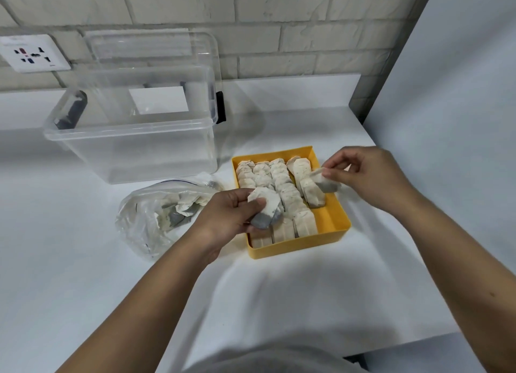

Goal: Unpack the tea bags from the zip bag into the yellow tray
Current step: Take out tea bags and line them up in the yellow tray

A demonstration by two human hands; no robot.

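A yellow tray sits on the white table, holding several rows of pale tea bags. Over the tray's left side my left hand grips a small bunch of tea bags. At the tray's right edge my right hand pinches a single tea bag just above the rightmost row. Left of the tray lies the clear zip bag, open, with several tea bags still inside.
A large clear plastic storage box stands behind the zip bag, its lid leaning against the brick wall. A wall socket is at the far left. A white wall panel borders the table on the right.
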